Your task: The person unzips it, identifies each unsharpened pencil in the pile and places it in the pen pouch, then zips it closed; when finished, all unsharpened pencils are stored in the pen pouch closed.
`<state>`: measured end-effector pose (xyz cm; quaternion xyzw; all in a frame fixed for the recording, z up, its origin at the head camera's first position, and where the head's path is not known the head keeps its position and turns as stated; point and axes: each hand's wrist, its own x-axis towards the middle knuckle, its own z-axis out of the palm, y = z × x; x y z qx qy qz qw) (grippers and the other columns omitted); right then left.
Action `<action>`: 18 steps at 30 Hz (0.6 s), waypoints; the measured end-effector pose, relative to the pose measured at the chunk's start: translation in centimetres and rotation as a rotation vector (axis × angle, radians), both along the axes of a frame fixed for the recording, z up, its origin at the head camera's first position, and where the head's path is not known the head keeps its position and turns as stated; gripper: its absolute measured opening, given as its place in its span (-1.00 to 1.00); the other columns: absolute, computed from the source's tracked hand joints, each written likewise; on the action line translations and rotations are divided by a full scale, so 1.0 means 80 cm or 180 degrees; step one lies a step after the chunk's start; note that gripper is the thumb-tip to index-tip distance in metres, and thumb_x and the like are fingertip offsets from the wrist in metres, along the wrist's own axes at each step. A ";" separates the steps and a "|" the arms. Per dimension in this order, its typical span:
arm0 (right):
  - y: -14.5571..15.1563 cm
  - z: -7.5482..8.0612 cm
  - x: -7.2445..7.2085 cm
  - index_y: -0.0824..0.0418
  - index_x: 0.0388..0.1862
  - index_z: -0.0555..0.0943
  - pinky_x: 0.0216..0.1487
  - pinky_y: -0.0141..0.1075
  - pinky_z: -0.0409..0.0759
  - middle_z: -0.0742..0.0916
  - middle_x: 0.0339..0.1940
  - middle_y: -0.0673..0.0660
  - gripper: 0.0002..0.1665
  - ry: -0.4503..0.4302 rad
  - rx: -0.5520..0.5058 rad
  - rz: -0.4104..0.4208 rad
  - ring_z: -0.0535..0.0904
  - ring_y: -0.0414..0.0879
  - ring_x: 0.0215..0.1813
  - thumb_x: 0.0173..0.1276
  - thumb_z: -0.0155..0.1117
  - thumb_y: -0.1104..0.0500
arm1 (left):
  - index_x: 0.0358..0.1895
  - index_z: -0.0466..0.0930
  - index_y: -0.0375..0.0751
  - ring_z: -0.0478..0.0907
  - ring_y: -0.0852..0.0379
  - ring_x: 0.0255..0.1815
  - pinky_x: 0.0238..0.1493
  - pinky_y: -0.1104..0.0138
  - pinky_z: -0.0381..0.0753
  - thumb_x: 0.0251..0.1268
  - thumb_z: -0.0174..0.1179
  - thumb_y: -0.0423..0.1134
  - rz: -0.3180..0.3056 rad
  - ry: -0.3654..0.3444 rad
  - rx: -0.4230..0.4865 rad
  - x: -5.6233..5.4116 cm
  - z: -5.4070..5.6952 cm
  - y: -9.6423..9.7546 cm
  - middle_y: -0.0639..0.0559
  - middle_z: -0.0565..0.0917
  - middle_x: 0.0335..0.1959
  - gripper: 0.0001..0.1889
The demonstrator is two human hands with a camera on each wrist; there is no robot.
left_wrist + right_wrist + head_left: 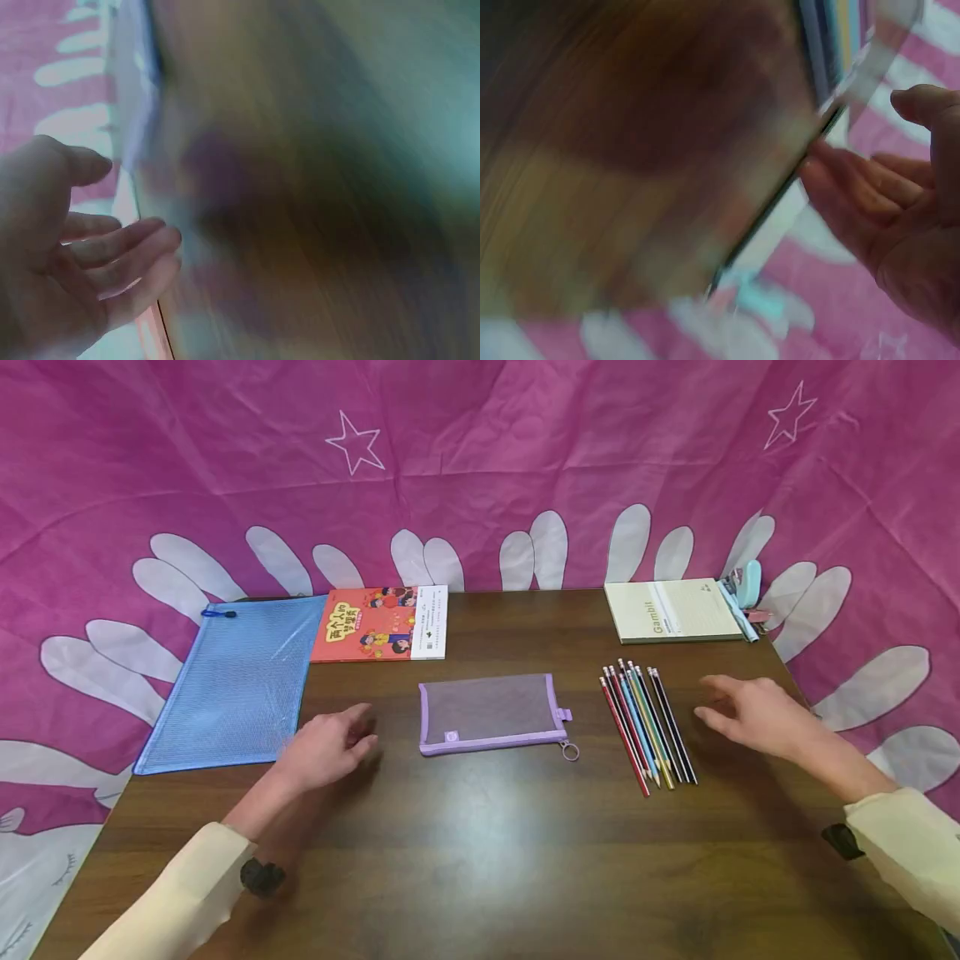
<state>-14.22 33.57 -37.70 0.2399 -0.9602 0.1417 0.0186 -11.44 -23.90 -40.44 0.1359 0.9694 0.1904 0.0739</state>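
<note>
A flat purple mesh pencil pouch (491,712), zipper edge toward the person, lies mid-table between the hands. To its right is a loose bundle of pencils (637,727) in red, blue, gold and black. My left hand (324,750) hovers between the blue mesh folder (232,685) and the pouch, fingers loosely bent around nothing. My right hand (761,717) is held just right of the pencils, apart from them, and it too holds nothing. Both wrist views show relaxed fingers on the left hand (105,255) and right hand (885,202).
A red and white picture book (378,622) lies at the back left, beside the folder. At the back right sits a cream notebook (675,610), with small light-blue and pink stationery items (744,589) at its right end. A pink cloth (480,460) hangs behind the table.
</note>
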 end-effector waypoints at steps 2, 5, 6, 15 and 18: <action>-0.027 -0.005 -0.004 0.46 0.02 0.60 -0.29 0.04 0.65 0.76 -0.32 0.25 -0.54 -0.0109 -0.0283 0.0119 0.72 0.10 -0.31 0.21 0.45 0.24 | 0.35 0.40 -0.44 0.62 -0.03 -0.28 -0.23 0.09 0.67 0.31 0.30 -0.24 -0.0019 -0.0096 0.0272 -0.005 -0.001 0.018 -0.22 0.69 -0.13 -0.40; -0.075 -0.017 -0.013 0.44 0.02 0.61 -0.25 -0.01 0.65 0.77 -0.28 0.19 -0.60 -0.0322 -0.0621 0.0275 0.72 0.05 -0.27 0.24 0.43 0.28 | 0.36 0.39 -0.41 0.57 -0.02 -0.24 -0.18 0.13 0.64 0.32 0.28 -0.26 0.0054 -0.0337 0.0503 -0.015 -0.001 0.042 -0.18 0.66 -0.12 -0.42; -0.090 -0.021 -0.016 0.45 0.03 0.61 -0.21 0.00 0.65 0.76 -0.25 0.21 -0.59 -0.0393 -0.0706 0.0321 0.72 0.06 -0.24 0.25 0.42 0.28 | 0.37 0.36 -0.41 0.56 -0.04 -0.20 -0.16 0.13 0.63 0.32 0.28 -0.26 0.0091 -0.0421 0.0539 -0.018 -0.001 0.049 -0.19 0.65 -0.09 -0.40; -0.190 -0.046 -0.048 0.53 0.21 0.46 0.05 0.07 0.59 0.61 0.05 0.44 -0.35 -0.0899 -0.0995 0.0354 0.62 0.29 0.04 0.20 0.43 0.26 | 0.42 0.22 -0.38 0.54 -0.04 -0.29 -0.36 0.25 0.53 0.28 0.32 -0.21 0.0419 -0.0895 0.0717 -0.039 0.000 0.083 -0.22 0.50 -0.09 -0.29; -0.204 -0.050 -0.054 0.55 0.24 0.43 0.12 0.09 0.53 0.58 0.04 0.45 -0.26 -0.1005 -0.0902 0.0295 0.56 0.29 0.06 0.16 0.47 0.21 | 0.43 0.19 -0.39 0.55 0.00 -0.39 -0.44 0.27 0.56 0.27 0.33 -0.22 0.0371 -0.0980 0.0816 -0.044 -0.004 0.090 -0.22 0.50 -0.12 -0.26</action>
